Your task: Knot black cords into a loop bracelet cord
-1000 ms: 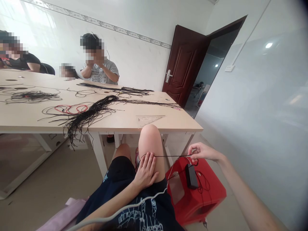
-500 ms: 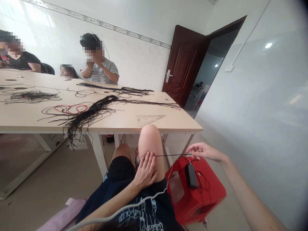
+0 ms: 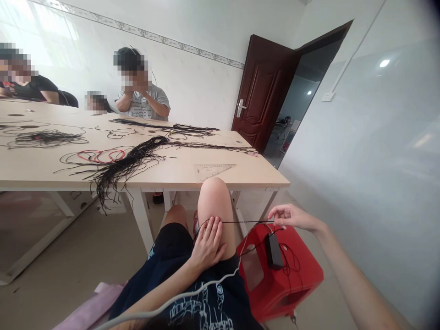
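Note:
My left hand (image 3: 207,244) lies flat on my bare thigh, fingers stretched out, pressing a thin black cord (image 3: 245,222) against the skin. From under those fingers the cord runs taut and nearly level to my right hand (image 3: 293,217), which pinches it between thumb and fingers. A short loop of it shows left of my left hand. Below my right hand is a red plastic stool (image 3: 305,270) with a black box-shaped adapter (image 3: 274,251) and its cable on top.
On the table (image 3: 165,172) ahead lie a bundle of black cords (image 3: 134,158), a red cord (image 3: 103,156) and a clear set square (image 3: 213,171). A white cable (image 3: 195,291) crosses my lap. Opposite, a person (image 3: 144,101) holds both hands near the face. A brown door (image 3: 264,91) stands ajar.

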The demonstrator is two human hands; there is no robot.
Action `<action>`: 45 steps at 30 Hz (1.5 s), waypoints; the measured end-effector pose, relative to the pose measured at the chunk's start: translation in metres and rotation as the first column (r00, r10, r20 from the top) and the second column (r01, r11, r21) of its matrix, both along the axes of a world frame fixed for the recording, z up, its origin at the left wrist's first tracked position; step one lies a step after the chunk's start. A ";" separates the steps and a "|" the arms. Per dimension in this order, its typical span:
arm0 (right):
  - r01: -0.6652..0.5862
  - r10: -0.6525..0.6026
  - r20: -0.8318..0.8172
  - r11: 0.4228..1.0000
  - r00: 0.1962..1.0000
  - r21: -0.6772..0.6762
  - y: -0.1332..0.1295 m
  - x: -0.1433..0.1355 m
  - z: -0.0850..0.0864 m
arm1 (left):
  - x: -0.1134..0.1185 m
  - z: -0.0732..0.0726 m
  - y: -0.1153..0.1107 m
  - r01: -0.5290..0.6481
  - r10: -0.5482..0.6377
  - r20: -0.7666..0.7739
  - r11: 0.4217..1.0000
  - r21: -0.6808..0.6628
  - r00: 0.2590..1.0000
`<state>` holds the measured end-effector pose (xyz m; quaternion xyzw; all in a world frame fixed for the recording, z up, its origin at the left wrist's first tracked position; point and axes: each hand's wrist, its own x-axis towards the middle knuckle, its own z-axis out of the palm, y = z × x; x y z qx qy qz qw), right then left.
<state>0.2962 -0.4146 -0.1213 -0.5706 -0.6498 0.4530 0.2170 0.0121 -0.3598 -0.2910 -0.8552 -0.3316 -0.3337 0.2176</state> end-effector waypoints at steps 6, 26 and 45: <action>0.003 -0.003 0.004 1.000 1.000 0.009 -0.001 -0.001 0.001 | 0.000 0.010 -0.009 -0.028 0.028 -0.019 1.000 -0.012 0.999; -0.010 0.010 -0.015 1.000 1.000 0.002 -0.004 -0.001 -0.002 | 0.006 0.067 0.006 -0.047 0.033 -0.105 0.990 -0.132 0.994; 0.072 -0.079 0.065 0.992 0.995 0.102 -0.009 -0.005 0.003 | 0.003 0.026 0.025 0.158 -0.167 0.198 0.986 0.058 0.966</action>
